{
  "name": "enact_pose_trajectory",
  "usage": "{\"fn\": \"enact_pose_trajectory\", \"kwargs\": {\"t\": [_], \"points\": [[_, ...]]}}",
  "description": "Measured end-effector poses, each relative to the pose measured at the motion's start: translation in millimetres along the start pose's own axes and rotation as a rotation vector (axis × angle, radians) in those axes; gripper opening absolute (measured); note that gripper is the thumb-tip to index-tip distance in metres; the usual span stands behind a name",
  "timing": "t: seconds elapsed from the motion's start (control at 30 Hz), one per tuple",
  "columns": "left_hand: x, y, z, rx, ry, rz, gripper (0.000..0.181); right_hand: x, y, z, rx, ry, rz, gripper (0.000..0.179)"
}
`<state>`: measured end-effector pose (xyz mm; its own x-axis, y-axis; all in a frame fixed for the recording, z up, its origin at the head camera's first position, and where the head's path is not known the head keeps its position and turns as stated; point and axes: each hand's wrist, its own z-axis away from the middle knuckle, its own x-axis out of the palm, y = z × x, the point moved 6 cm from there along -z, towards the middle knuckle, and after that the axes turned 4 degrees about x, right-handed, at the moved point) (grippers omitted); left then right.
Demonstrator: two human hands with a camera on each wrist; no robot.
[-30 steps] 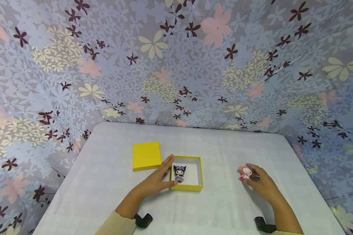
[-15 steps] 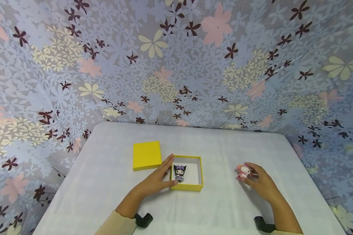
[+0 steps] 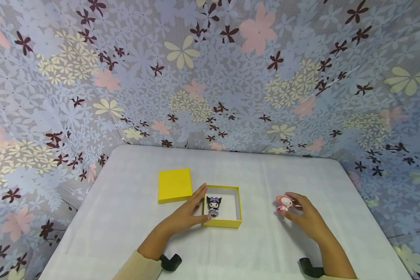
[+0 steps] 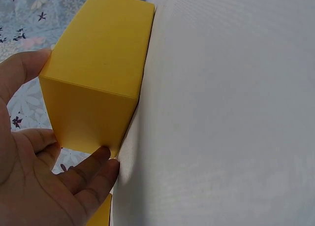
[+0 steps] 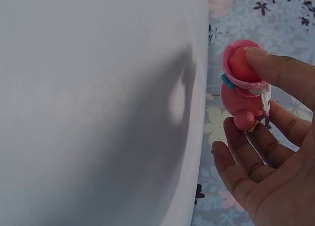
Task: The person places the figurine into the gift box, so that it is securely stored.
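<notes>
Already in square yellow box [image 3: 222, 224], 9 o'clock: black-purple plastic fig. [image 3: 214, 206]; L grip [image 3: 184, 218] pinches box, R grip [image 3: 308, 219] pink plastic fig. [image 3: 285, 202], outside.

Pink figurine [image 3: 284, 202] partly hidden, left sleeve [image 3: 137, 267] cropped

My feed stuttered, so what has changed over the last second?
The right hand carried the pink figurine slightly leftward, toward the open yellow box; its grip held. The left hand on the box, the dark figurine inside and the yellow lid stayed put.
</notes>
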<state>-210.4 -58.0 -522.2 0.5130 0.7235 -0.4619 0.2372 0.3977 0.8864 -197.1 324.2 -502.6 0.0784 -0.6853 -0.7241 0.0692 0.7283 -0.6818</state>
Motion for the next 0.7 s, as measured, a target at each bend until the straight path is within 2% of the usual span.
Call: {"fn": "enact_pose_trajectory", "kwargs": {"t": [0.23,0.7], "points": [[0.0,-0.5,0.1,0.005,-0.004,0.001,0.096,5,-10,1.1,-0.016,0.003,-0.019,0.073],[-0.1,1.6,0.8,0.012,-0.002,0.005,0.096,17,-34,5.8,-0.079,0.021,0.019,0.07]]}}
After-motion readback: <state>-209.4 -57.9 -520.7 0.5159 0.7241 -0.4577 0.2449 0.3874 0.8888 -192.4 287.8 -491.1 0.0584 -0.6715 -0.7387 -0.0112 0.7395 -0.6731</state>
